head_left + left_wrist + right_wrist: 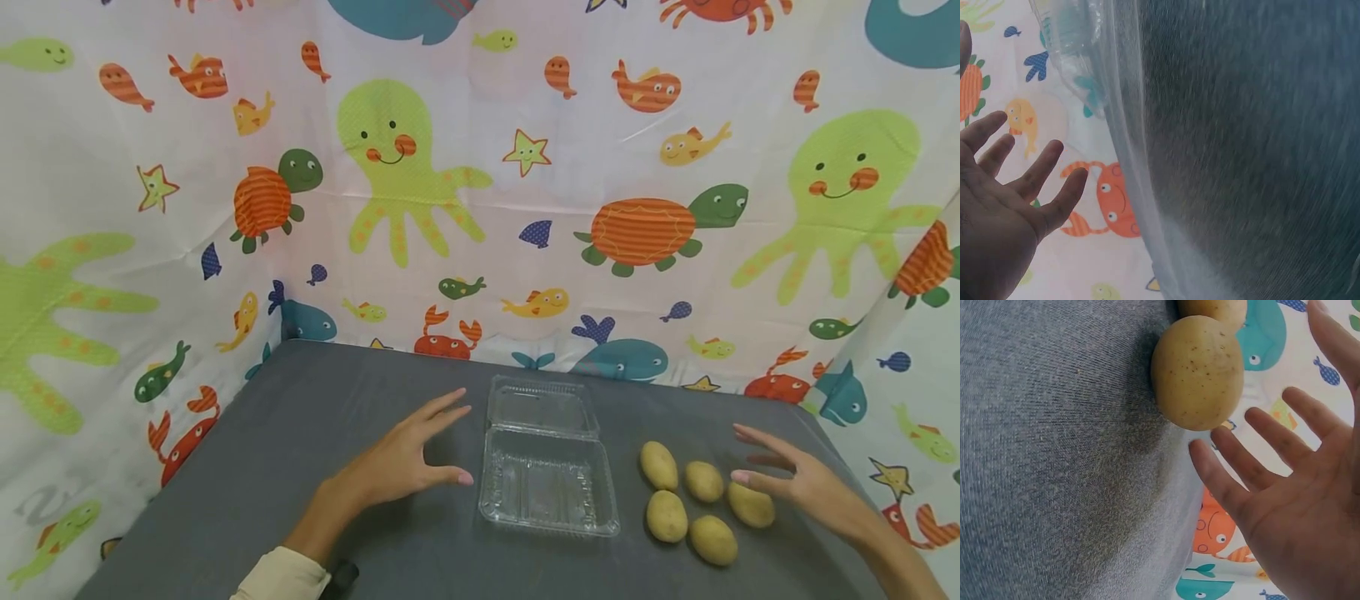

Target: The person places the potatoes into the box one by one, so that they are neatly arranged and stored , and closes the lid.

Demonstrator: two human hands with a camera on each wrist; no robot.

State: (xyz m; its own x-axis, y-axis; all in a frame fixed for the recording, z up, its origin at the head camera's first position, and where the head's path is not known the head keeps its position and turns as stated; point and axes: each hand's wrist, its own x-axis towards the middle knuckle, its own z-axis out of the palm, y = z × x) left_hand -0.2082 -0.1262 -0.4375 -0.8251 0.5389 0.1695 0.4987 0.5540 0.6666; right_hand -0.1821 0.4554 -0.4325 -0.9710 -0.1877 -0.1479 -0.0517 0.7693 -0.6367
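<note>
In the head view, a clear plastic container (546, 485) is lying on the grey bench (420, 558), its lid (542, 407) tipping back toward the curtain (480, 187) with its printed sea animals. Five potatoes (667, 517) are sitting in a loose cluster to the right of the container. The left hand (408, 458) is hovering just left of the container, thumb pointing toward it; its grip is standing wide and holding nothing. A pale sleeve (285, 577) is covering that forearm. The right hand (801, 482) is hanging beside the rightmost potato (752, 508), its thumb overlapping that potato's edge; this grip is also gaping and holding nothing.

In the left wrist view, the left hand is spreading its fingers in front of the curtain. Part of the container is showing near the top, apart from the fingers. The blurred bench is filling the right side.

In the right wrist view, the right hand is fanning its fingers close to a speckled potato, and I cannot tell whether any fingertip is touching it. A second potato is showing partly behind that one.
</note>
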